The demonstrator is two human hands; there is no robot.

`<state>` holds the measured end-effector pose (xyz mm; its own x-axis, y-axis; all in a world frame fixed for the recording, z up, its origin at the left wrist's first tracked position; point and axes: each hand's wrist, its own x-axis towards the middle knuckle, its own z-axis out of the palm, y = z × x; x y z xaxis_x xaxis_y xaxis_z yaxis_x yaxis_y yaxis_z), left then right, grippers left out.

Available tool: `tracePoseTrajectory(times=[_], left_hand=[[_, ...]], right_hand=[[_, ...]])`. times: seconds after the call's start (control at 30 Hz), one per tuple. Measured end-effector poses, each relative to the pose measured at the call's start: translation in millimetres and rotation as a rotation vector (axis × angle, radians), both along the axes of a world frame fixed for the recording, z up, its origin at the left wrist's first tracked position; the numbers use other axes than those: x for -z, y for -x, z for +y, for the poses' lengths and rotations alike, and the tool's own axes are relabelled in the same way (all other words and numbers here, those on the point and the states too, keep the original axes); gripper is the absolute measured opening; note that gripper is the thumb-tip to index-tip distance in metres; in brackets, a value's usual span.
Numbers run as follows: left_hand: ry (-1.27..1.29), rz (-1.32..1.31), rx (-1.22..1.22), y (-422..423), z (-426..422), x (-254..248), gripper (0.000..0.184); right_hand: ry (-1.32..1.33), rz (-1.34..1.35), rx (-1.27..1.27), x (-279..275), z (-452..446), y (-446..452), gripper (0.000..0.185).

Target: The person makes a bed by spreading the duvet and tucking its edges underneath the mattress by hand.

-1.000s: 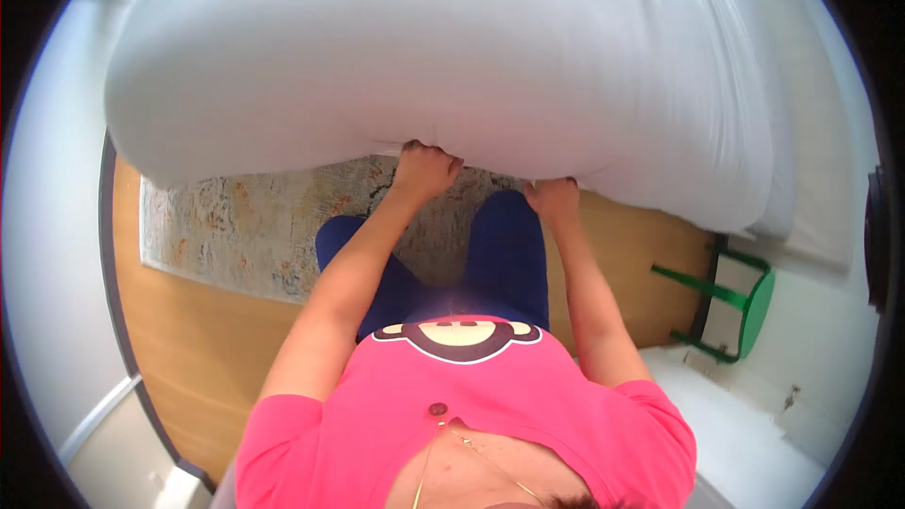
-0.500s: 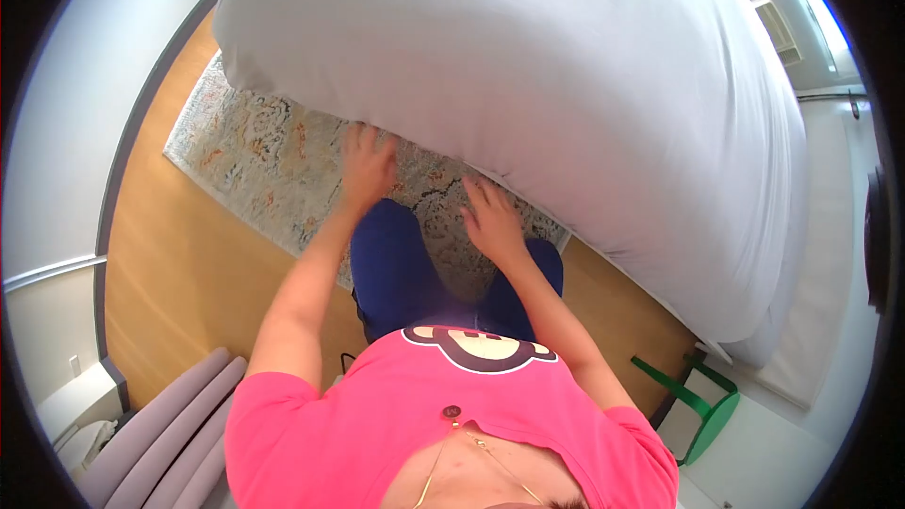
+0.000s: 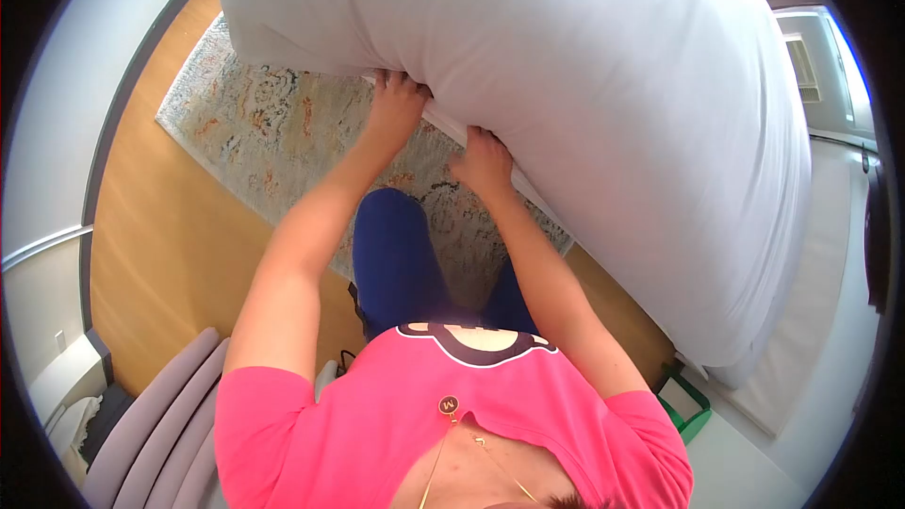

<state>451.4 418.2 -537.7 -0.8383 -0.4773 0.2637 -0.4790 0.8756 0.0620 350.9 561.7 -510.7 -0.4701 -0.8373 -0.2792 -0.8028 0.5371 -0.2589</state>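
A large mattress in a white sheet (image 3: pixel 584 85) fills the upper middle and right of the view. At its lower edge, my left hand (image 3: pixel 398 108) has its fingertips curled on the sheet and the mattress side. Lower and to the right, my right hand (image 3: pixel 485 162) grips the same edge, its fingers bent over the fabric. A paler strip of the bed's side shows between the two hands. Part of each hand's fingertips is hidden by the sheet.
A patterned rug (image 3: pixel 273 132) lies under the bed edge on the wooden floor (image 3: pixel 170 254). Rolled lilac cushions (image 3: pixel 156 415) are at the lower left, a green stool (image 3: pixel 693 405) at the lower right. My knees are below my hands.
The view has turned, and the bed edge now slants down to the right. Half a second ago both hands were off the sheet with fingers spread; now they are closed on its edge.
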Motion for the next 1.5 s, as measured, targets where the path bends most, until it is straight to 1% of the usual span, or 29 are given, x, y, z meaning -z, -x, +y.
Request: tracePoseTrajectory(times=[0.03, 0.07, 0.13, 0.17, 0.2, 0.23, 0.27, 0.37, 0.43, 0.47, 0.5, 0.57, 0.6, 0.67, 0.7, 0.77, 0.83, 0.87, 0.97, 1.07, 1.17, 1.27, 1.33, 1.37, 1.43, 1.47, 1.5], left_hand=[[0.031, -0.065, -0.032, 5.5, -0.2, -0.2, 0.022], [0.068, -0.125, -0.064, 8.1, -1.0, -3.8, 0.022], [0.065, 0.017, -0.001, -2.6, -0.1, 1.4, 0.022], [0.059, 0.089, 0.026, -9.6, 1.4, 2.5, 0.022], [0.049, 0.120, 0.032, -17.4, 6.0, -1.9, 0.022], [0.037, 0.150, 0.035, -26.1, 12.2, -5.7, 0.023], [0.023, 0.174, 0.039, -30.8, 14.1, -6.6, 0.023], [0.086, 0.230, 0.056, -34.4, 9.3, -2.0, 0.022], [0.081, 0.214, 0.075, -21.8, -3.2, 13.0, 0.023], [0.080, 0.210, 0.085, -12.6, -11.4, 11.8, 0.024], [-0.084, 0.027, 0.048, -4.2, -17.6, 10.9, 0.027], [-0.399, -0.318, -0.040, 6.5, -34.5, -10.1, 0.033], [-0.369, -0.269, 0.029, -0.6, -38.2, -11.6, 0.034], [-0.297, -0.173, 0.156, -18.0, -45.5, 3.0, 0.035], [-0.235, 0.031, 0.188, -33.9, -41.6, 5.9, 0.035], [-0.099, 0.417, 0.278, -67.0, -32.9, 13.7, 0.036], [-0.173, 0.395, -0.023, -88.4, -36.8, 11.4, 0.037], [-0.209, 0.383, -0.173, -96.0, -40.3, 9.3, 0.038], [-0.070, 0.355, -0.149, -103.9, -72.3, 2.1, 0.039], [0.011, 0.294, -0.110, -99.7, -102.0, 4.2, 0.039], [-0.023, 0.274, -0.110, -79.2, -131.4, 7.1, 0.031], [-0.127, 0.153, -0.243, -58.6, -150.6, 7.4, 0.022], [-0.021, 0.088, -0.286, -43.2, -164.0, 15.0, 0.015], [0.044, 0.061, -0.302, -38.9, -171.0, 20.0, 0.013], [0.007, -0.077, -0.298, -33.0, -182.3, 17.8, 0.010], [0.004, -0.135, -0.297, -28.6, -189.8, 9.1, 0.008], [0.047, -0.070, -0.278, -26.8, -196.5, 16.1, 0.008]], right_hand=[[-0.124, -0.057, 0.028, -8.1, -12.3, 2.8, 0.054], [-0.193, -0.131, 0.027, -16.6, -16.1, 4.2, 0.057], [-0.327, -0.274, 0.024, -33.1, -22.5, 7.6, 0.062], [-0.222, -0.166, 0.018, -24.4, -17.5, 4.5, 0.062], [-0.120, -0.057, 0.006, -2.1, -4.8, -1.2, 0.063], [-0.019, 0.049, -0.009, 9.1, 3.3, -4.3, 0.063], [-0.009, 0.025, -0.014, 7.4, 5.0, -5.6, 0.064], [0.009, 0.051, -0.040, 3.9, 1.6, -6.7, 0.065], [0.046, 0.100, -0.055, 4.3, -0.3, -7.4, 0.063], [0.066, 0.129, -0.062, 0.7, -3.5, -6.2, 0.062], [0.001, 0.063, -0.067, -2.9, -5.8, -4.6, 0.059], [-0.110, -0.051, -0.095, -23.2, -22.1, -0.9, 0.055], [-0.114, 0.009, -0.099, -19.4, -21.8, -4.9, 0.052], [-0.112, 0.131, -0.113, 2.2, -10.6, -12.4, 0.049], [-0.171, 0.133, -0.170, -6.0, -8.6, -22.9, 0.044], [-0.294, 0.123, -0.256, -42.7, -13.3, -58.9, 0.035], [-0.257, -0.051, -0.254, -71.3, -33.3, -85.2, 0.038], [-0.237, -0.135, -0.251, -77.0, -43.3, -91.9, 0.040], [0.452, 0.219, -0.424, -18.3, -74.0, -75.9, 0.055], [0.488, 0.098, -0.385, -0.2, -108.0, -62.7, 0.068], [0.468, 0.037, -0.295, 9.9, -130.7, -61.2, 0.072], [0.336, 0.007, -0.211, 5.5, -151.6, -64.4, 0.076], [0.195, -0.124, -0.151, -3.2, -172.0, -62.8, 0.077], [0.136, -0.186, -0.119, 1.5, -182.0, -60.3, 0.078], [0.079, -0.140, -0.135, 10.5, -202.7, -60.5, 0.077], [0.066, -0.108, -0.145, 10.3, -210.2, -61.3, 0.077], [0.117, -0.060, -0.143, 13.9, -210.9, -63.6, 0.074]])
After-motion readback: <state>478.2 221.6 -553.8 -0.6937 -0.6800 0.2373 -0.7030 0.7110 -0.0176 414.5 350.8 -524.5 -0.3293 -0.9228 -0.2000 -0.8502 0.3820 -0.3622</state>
